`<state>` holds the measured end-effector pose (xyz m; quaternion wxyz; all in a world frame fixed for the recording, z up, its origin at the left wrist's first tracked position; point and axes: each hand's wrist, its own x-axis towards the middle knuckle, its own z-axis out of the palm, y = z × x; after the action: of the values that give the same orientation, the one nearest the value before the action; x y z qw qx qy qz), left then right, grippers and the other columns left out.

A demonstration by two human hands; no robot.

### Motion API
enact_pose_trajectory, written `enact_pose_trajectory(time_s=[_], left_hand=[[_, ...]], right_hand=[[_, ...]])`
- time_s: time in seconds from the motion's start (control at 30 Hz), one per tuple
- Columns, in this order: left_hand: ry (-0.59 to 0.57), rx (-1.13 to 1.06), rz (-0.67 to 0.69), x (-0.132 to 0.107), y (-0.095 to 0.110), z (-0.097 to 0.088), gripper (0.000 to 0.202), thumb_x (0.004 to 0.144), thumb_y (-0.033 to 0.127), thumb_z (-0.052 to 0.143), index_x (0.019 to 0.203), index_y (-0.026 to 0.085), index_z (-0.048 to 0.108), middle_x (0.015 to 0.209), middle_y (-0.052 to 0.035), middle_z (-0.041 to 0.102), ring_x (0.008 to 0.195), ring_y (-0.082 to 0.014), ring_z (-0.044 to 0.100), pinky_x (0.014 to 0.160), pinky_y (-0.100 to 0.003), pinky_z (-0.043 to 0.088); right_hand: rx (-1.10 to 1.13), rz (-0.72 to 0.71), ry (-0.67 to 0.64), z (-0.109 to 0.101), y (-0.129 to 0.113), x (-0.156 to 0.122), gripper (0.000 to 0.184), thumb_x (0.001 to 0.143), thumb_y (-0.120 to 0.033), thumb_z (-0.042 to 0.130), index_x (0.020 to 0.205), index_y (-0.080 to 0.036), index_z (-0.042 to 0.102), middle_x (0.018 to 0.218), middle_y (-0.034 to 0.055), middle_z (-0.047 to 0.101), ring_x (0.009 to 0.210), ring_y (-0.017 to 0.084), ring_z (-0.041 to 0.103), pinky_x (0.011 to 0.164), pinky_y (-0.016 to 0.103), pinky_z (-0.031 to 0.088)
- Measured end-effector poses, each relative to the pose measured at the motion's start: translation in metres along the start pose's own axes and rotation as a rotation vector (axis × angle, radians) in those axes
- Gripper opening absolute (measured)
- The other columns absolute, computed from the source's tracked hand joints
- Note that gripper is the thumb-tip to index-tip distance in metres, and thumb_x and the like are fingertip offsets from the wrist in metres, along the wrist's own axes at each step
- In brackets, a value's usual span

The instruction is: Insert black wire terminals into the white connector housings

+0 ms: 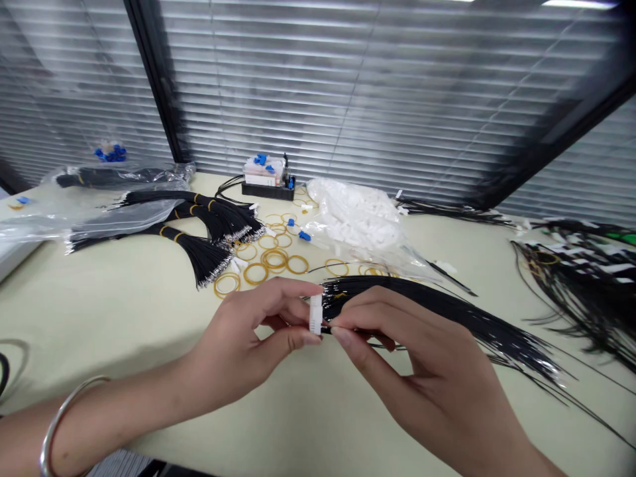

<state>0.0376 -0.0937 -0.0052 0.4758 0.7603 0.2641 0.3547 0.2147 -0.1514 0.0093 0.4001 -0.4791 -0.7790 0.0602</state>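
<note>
Over the pale green table (318, 424), the left hand (248, 344) pinches a small white plastic connector (315, 315) to keep it steady, while the right hand (412, 377) pinches thin black wires (422, 308) close against it.

"What did the left hand (248, 338) have?"

"A white plastic connector (315, 314), pinched between thumb and fingers."

"And the right hand (412, 358)?"

"It gripped the ends of a bunch of black wires (422, 311) right at that connector."

"What lay beyond them?"

"Yellow rubber bands (263, 265) and tied wire bundles (203, 255) on the pale table (124, 318)."

"Anything on the left wrist?"

"A silver bangle (64, 424)."
</note>
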Motion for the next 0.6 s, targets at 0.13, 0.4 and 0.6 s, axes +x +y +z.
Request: enact_pose_trajectory(time_s=[0.13, 0.4, 0.6], left_hand=[[0.009, 0.029, 0.066, 0.0002, -0.0011, -0.0002, 0.027, 0.082, 0.011, 0.059, 0.108, 0.016, 0.055, 0.075, 0.0006, 0.064, 0.069, -0.0082, 0.060, 0.063, -0.017, 0.050], [0.014, -0.014, 0.016, 0.0009, 0.0027, -0.0005, 0.025, 0.080, 0.015, 0.062, 0.104, 0.016, 0.055, 0.075, 0.0010, 0.065, 0.070, -0.0085, 0.062, 0.064, -0.017, 0.051], [0.024, -0.048, -0.021, 0.0015, 0.0048, -0.0015, 0.027, 0.079, 0.015, 0.064, 0.104, 0.014, 0.056, 0.074, 0.0011, 0.064, 0.069, -0.0081, 0.061, 0.064, -0.016, 0.051]], right_hand=[[-0.058, -0.050, 0.049, 0.0018, 0.0008, -0.0006, 0.013, 0.081, -0.009, 0.052, 0.082, -0.018, 0.062, 0.080, 0.0021, 0.058, 0.073, 0.006, 0.055, 0.061, 0.016, 0.047], [-0.146, -0.120, 0.034, -0.0039, -0.0017, -0.0025, 0.022, 0.081, -0.007, 0.049, 0.092, -0.018, 0.064, 0.087, 0.0057, 0.057, 0.075, 0.007, 0.057, 0.058, 0.014, 0.048], [-0.158, -0.052, 0.082, -0.0039, -0.0020, -0.0029, 0.015, 0.082, -0.011, 0.052, 0.090, -0.021, 0.058, 0.083, 0.0016, 0.060, 0.072, 0.007, 0.059, 0.063, 0.014, 0.051]])
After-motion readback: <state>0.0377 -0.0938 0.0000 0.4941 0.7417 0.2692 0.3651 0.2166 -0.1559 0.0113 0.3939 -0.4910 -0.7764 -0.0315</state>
